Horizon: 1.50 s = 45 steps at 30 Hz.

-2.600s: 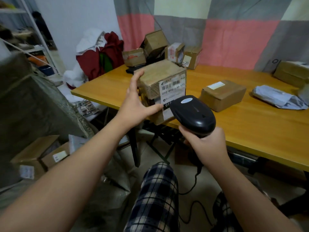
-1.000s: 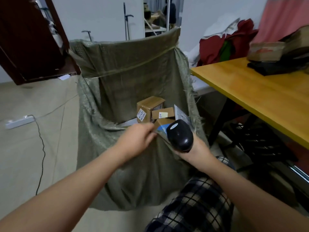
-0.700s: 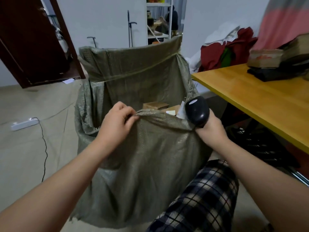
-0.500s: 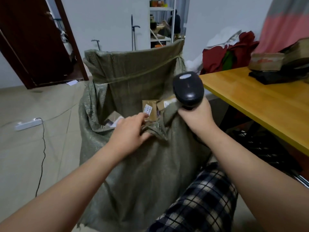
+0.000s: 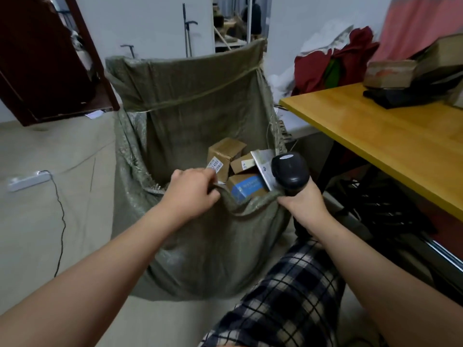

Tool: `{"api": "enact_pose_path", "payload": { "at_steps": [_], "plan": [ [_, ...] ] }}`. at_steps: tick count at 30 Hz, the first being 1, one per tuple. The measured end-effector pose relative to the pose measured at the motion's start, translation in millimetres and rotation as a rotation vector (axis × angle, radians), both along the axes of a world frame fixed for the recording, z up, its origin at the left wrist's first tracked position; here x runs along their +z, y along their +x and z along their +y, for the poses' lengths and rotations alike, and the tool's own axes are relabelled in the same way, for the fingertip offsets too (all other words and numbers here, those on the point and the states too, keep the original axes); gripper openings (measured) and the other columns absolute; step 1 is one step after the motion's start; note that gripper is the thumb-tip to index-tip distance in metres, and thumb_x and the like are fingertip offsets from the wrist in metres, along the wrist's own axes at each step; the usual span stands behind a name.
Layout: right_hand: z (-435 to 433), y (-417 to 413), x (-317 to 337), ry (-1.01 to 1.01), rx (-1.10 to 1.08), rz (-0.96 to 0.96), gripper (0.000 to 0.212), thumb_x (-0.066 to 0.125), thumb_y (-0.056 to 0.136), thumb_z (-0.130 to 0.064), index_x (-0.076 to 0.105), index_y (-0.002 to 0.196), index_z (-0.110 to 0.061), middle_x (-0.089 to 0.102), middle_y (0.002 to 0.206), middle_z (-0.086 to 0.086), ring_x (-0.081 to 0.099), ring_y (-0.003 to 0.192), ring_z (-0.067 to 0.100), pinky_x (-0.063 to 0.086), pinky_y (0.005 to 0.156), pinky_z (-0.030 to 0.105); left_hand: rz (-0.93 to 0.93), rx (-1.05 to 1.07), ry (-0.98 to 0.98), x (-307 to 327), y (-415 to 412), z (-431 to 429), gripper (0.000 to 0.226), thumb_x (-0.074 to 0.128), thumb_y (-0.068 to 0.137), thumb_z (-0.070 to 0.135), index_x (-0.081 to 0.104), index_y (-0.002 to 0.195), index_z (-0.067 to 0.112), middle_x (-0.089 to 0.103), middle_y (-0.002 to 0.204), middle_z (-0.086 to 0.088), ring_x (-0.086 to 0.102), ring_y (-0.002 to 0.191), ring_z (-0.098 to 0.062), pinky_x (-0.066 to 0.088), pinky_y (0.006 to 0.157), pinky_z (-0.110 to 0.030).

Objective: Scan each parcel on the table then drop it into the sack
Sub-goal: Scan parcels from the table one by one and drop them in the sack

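Both hands have dropped lower since half a second ago, and the scanner point(image 5: 290, 172) has come down from above the sack point(image 5: 200, 116) to its front edge.

Closest to the camera are two bare arms and a knee in checked cloth point(image 5: 283, 299). The left hand point(image 5: 193, 191) is closed on the front edge of the sack, pinching the green cloth and pulling it down. The right hand point(image 5: 300, 199) is wrapped tight around the handle of the black scanner and also presses on the sack edge next to it. The scanner head points up.

Past the hands, the sack mouth is open. Parcels lie inside it. A brown box point(image 5: 224, 152) with a white label stands at the back. A smaller brown box point(image 5: 244, 162) sits beside it. A box with a blue label point(image 5: 246, 187) lies in front, just behind the sack edge. A flat grey packet point(image 5: 263, 166) leans by the scanner.

To the right is the yellow table point(image 5: 390, 136). More boxes point(image 5: 390, 71) sit at its far end on something black.

On the floor at the left is a white power strip point(image 5: 27, 181) with a black cord. Farther back are a dark red door point(image 5: 45, 56), a red cloth pile point(image 5: 335, 63) and a white wall.
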State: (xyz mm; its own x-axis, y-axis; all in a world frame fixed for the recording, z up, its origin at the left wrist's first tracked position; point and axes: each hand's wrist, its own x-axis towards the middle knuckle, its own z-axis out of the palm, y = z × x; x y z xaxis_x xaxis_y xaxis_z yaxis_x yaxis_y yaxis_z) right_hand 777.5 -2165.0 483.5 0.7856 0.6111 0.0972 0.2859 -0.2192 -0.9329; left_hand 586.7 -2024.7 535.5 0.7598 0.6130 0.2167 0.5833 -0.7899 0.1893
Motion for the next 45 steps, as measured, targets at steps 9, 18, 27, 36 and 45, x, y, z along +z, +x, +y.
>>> {"api": "enact_pose_path", "payload": {
  "at_steps": [9, 18, 27, 36, 45],
  "plan": [
    [-100, 35, 29, 0.097, -0.141, -0.019, 0.049, 0.081, 0.073, -0.005, 0.059, 0.115, -0.018, 0.062, 0.101, -0.014, 0.058, 0.096, 0.003, 0.043, 0.076, 0.006, -0.146, -0.346, -0.113, 3, 119, -69, 0.031, 0.054, 0.089, 0.038, 0.056, 0.117, 0.025, 0.063, 0.105, 0.006, 0.056, 0.103, -0.019, 0.038, 0.094, -0.038],
    [-248, 71, 77, 0.161, -0.616, -0.153, 0.02, 0.074, 0.082, -0.02, 0.062, 0.093, -0.034, 0.064, 0.089, -0.013, 0.058, 0.084, 0.0, 0.042, 0.067, 0.012, -0.173, -0.788, -0.133, 21, 252, -185, 0.033, 0.05, 0.094, 0.038, 0.053, 0.123, 0.022, 0.058, 0.114, 0.004, 0.052, 0.11, -0.019, 0.035, 0.094, -0.038],
    [-333, 102, 83, 0.343, -0.998, 0.078, 0.011, 0.073, 0.083, -0.028, 0.063, 0.086, -0.031, 0.065, 0.09, -0.007, 0.061, 0.092, 0.018, 0.046, 0.08, 0.035, -0.124, -0.873, -0.263, 35, 378, -306, 0.087, 0.061, 0.081, 0.061, 0.024, 0.148, 0.02, 0.026, 0.15, -0.012, 0.029, 0.137, -0.032, 0.032, 0.11, -0.044],
    [-340, 104, 82, 0.458, -0.981, 0.167, 0.01, 0.072, 0.083, -0.026, 0.066, 0.09, -0.021, 0.064, 0.081, 0.001, 0.061, 0.084, 0.025, 0.044, 0.069, 0.033, -0.175, -0.771, -0.679, 21, 408, -308, 0.096, 0.081, 0.068, 0.047, 0.031, 0.142, 0.011, 0.039, 0.139, -0.007, 0.041, 0.128, -0.023, 0.035, 0.103, -0.029],
    [-339, 96, 73, 0.41, -0.895, 0.041, 0.006, 0.071, 0.084, -0.024, 0.066, 0.088, -0.027, 0.062, 0.078, -0.005, 0.06, 0.086, 0.018, 0.043, 0.073, 0.03, -0.148, -1.163, -0.06, 31, 362, -247, 0.092, 0.07, 0.075, 0.008, 0.019, 0.148, 0.029, 0.008, 0.156, 0.002, 0.015, 0.143, -0.029, 0.017, 0.118, -0.047]
  ]
}}
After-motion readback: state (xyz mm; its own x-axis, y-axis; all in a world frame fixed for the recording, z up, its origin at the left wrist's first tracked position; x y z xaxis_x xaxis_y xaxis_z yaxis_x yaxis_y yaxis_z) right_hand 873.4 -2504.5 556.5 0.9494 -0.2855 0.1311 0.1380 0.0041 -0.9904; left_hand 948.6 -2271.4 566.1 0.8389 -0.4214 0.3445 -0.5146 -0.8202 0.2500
